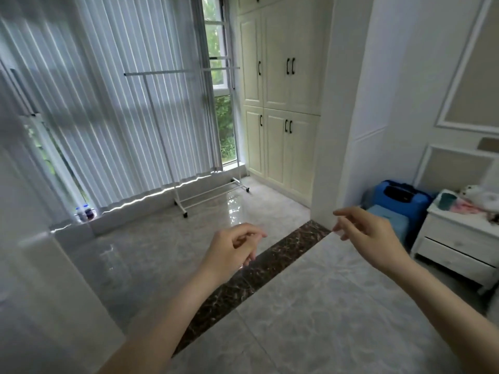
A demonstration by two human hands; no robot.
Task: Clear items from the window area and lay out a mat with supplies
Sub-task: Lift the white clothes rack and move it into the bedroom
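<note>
One bare white clothes rack (186, 130) beside curtained window (108, 90)

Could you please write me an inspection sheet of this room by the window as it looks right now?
Surface: glossy grey tile floor, crossed by a dark marble strip.
Job's things: white garment rack stands bare before the curtain; small bottles on the window ledge; no mat seen.
Clutter: blue suitcase; items on the white nightstand.
Hands: left hand and right hand raised, fingers loosely curled, holding nothing.
Cables: nothing seen.
Surroundings: cream cabinets, closed; white wall corner.
</note>
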